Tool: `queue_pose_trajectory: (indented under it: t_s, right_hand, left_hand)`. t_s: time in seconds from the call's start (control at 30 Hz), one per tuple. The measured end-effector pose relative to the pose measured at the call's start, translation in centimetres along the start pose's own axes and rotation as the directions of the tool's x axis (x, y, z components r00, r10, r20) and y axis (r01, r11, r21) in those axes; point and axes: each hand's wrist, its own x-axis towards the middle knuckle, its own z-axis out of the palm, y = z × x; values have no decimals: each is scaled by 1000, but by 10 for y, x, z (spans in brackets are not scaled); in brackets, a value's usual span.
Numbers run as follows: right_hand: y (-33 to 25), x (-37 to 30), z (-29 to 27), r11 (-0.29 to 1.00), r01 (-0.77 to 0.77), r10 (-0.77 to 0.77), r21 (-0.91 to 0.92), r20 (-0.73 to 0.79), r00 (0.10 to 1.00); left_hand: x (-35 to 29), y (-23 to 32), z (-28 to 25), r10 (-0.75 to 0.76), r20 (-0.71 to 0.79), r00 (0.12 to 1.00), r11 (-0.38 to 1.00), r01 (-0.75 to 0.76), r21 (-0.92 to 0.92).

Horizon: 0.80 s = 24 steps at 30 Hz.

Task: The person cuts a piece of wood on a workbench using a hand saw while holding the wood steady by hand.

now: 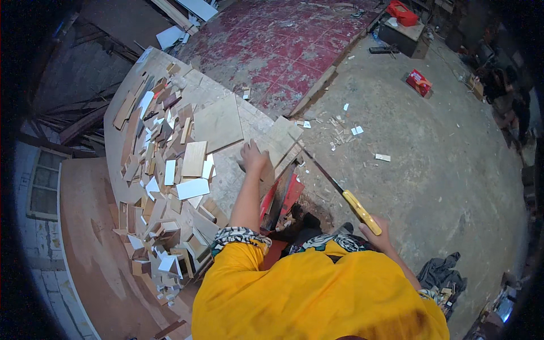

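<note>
My right hand (378, 229) is closed around the yellow handle of a handsaw (358, 207). The saw's narrow dark blade slants up and left, its tip by the outer edge of a light wooden board (281, 136) at the bench corner. Whether the teeth touch the wood, I cannot tell. My left hand (254, 157) presses down at the near left part of that board with bent fingers; its fingertips are partly hidden. Just beyond this hand lies a larger square plywood sheet (219, 123).
Offcuts and small wooden boxes (169, 263) crowd the left of the workbench (122, 150). Red pieces (292, 192) show below the bench edge near my legs. Wood scraps (341, 135) litter the concrete floor, with a red box (419, 83) farther off and dark cloth (443, 276) at right.
</note>
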Motion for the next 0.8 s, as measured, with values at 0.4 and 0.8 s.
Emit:
queue_pose_trajectory:
  t_s: [0.4,0.8]
  right_hand:
    - [10,68,64,909,309,-237,-278,265,935]
    - [21,93,76,967,157,-107,-199,242,965]
  left_hand:
    - [-11,16,60,-79,-166,983,982,105,156]
    - [-16,28,54,-85,-81,993,968,101,231]
